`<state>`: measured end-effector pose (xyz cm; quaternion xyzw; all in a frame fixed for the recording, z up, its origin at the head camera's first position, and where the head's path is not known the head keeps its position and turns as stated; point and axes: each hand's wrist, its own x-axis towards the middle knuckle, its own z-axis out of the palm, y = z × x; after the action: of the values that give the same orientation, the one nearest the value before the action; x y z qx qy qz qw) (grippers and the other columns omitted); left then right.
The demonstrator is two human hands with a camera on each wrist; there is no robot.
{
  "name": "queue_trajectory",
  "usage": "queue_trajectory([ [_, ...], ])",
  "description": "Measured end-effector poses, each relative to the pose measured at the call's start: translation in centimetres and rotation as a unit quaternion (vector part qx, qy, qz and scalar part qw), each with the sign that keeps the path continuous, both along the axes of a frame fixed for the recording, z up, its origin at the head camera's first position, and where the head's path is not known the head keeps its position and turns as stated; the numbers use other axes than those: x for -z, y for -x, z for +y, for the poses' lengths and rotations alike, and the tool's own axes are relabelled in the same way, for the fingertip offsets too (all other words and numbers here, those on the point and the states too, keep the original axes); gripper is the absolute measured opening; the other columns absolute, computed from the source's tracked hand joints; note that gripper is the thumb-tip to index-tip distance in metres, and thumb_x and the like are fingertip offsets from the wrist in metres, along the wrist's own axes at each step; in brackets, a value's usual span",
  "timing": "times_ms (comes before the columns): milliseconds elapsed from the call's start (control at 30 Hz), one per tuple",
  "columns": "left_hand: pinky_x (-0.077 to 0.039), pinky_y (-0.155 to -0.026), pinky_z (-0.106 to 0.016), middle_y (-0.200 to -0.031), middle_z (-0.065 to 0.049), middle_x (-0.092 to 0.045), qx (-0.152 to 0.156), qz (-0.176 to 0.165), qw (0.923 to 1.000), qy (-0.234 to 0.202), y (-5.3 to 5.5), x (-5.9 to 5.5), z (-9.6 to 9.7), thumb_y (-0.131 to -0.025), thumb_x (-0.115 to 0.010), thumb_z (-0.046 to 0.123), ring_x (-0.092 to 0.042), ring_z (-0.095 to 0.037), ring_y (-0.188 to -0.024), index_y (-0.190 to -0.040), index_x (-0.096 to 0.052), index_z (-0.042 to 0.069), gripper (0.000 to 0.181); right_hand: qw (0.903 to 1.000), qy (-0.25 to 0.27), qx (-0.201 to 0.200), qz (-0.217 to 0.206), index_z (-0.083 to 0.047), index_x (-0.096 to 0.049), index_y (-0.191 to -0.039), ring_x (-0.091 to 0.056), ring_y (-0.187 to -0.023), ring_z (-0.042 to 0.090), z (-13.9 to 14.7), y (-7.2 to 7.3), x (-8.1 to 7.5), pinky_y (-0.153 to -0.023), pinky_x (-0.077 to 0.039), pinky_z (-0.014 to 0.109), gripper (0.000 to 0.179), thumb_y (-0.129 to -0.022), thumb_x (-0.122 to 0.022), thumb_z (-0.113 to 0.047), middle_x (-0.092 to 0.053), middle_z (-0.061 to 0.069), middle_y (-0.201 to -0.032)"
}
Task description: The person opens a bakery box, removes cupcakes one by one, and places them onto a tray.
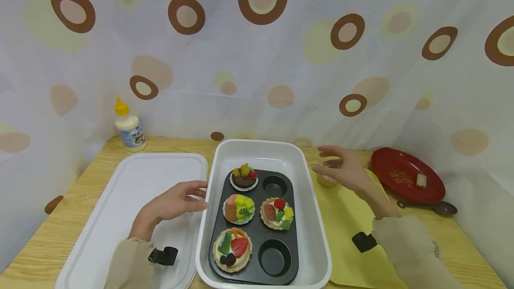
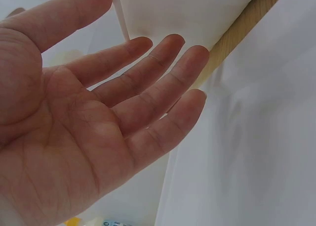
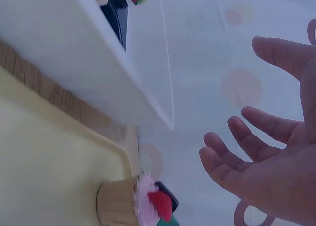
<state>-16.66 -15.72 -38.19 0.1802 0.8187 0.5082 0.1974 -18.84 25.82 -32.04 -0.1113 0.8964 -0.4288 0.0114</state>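
Observation:
My left hand (image 1: 176, 200) reaches over the white tray, fingertips right at the left rim of a deep white bin (image 1: 313, 217). Its fingers are spread and nothing lies in the palm, as the left wrist view shows. In the bin lies a dark muffin pan (image 1: 260, 231) with several toy tarts in its cups; the back right and front right cups hold none. Above the yellow tray hovers my right hand (image 1: 347, 171), fingers loosely bent and holding nothing. Close to it in the head view, partly hidden by its fingers, stands a toy cupcake (image 3: 128, 201) with pink topping and a strawberry.
Left of the bin is a flat white tray (image 1: 160, 168). On the right lies a yellow tray (image 1: 341, 235), with a red plate (image 1: 401, 164) and a dark spoon (image 1: 443, 208) beyond it. A yellow-capped bottle (image 1: 131, 130) stands back left. A patterned curtain (image 1: 257, 57) closes off the back.

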Motion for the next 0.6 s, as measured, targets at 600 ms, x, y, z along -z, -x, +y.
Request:
queue_trajectory([
  [600,-0.048,-0.089,-0.048,-0.125,-0.022,-0.056,-0.001,-0.003,1.0,0.0,0.0,0.0,-0.2,-0.09,-0.068,0.018,-0.053,-0.037,-0.115,-0.14,-0.041,-0.006,0.062,0.9917,0.045,-0.108,-0.053,0.0,-0.058,-0.124,-0.06,-0.1,0.03,-8.1,-0.5,2.4,-0.084,-0.052,0.041,0.045,-0.086,-0.073,-0.017,-0.057,0.023,-0.122],
])
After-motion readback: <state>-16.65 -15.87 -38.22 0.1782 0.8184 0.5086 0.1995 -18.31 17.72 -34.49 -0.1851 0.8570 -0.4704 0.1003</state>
